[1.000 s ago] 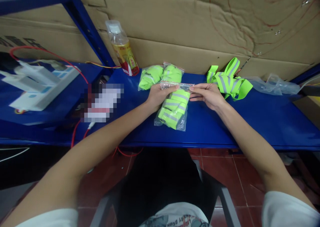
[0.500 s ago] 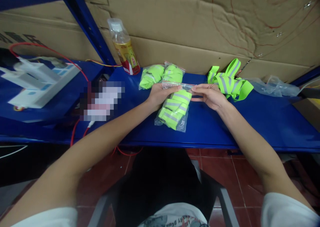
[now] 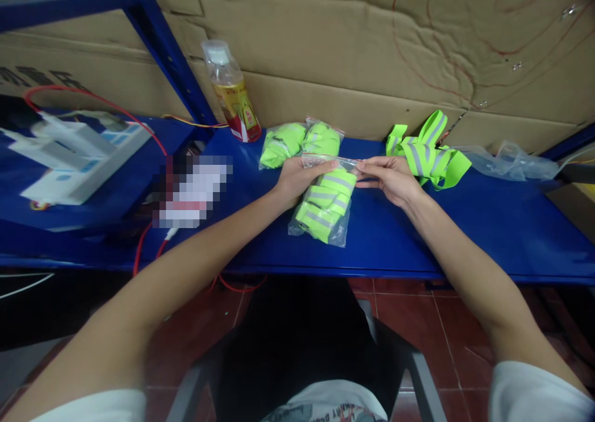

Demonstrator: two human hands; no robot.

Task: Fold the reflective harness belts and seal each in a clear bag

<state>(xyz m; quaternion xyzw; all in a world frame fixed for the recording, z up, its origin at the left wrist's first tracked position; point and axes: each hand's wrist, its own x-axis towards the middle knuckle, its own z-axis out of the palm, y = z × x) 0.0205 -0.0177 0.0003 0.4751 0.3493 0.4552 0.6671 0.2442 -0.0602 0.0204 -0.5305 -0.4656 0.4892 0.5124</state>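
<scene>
The left hand (image 3: 297,179) pinches the far edge of a clear plastic bag of neon-yellow, grey-striped straps (image 3: 326,204) — over the glossy blue desk (image 3: 385,242) — the right hand (image 3: 391,178) clamping its right corner; beyond lies a loose neon-yellow, grey-striped strap bundle (image 3: 433,158).

I'm in what looks like a small workshop here: blue metal surface (image 3: 385,245) and frame (image 3: 158,38), cardboard (image 3: 325,50) lining the back, power strip (image 3: 60,186), bagged reflective straps (image 3: 328,202), red floor tiles (image 3: 409,310) below!
</scene>
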